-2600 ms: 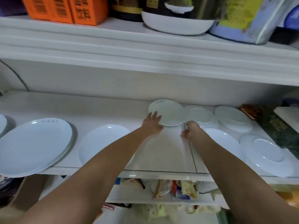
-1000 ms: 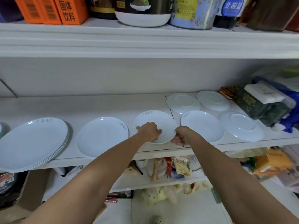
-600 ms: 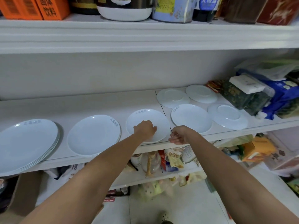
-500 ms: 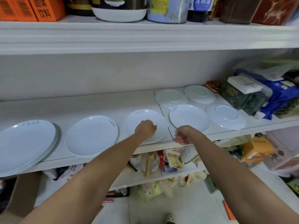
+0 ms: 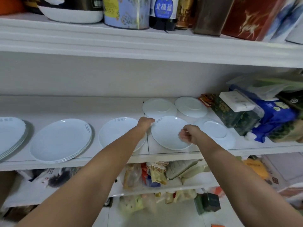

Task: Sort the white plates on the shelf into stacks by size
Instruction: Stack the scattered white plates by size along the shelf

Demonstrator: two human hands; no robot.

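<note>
White plates lie along the middle shelf (image 5: 68, 108). At the far left is a stack of large plates (image 5: 9, 133), and beside it a second stack of large plates (image 5: 60, 140). A medium plate (image 5: 118, 133) sits partly under my left forearm. Right of it lies another medium plate (image 5: 165, 136). My left hand (image 5: 145, 122) curls its fingers on that plate's upper-left rim. My right hand (image 5: 188, 133) hovers over its right side in a loose fist, holding nothing. Three small plates (image 5: 157, 107), (image 5: 190, 106), (image 5: 214, 131) lie behind and to the right.
Dark green boxes (image 5: 232, 115) and a blue bag (image 5: 275, 118) crowd the shelf's right end, close to the small plates. Tins, bottles and a white bowl (image 5: 70, 15) stand on the shelf above. Packets (image 5: 155, 174) fill the shelf below.
My left hand left the medium plate it rested on and moved right to the rim of the neighbouring plate. My right hand rose from the shelf's front edge to above that plate.
</note>
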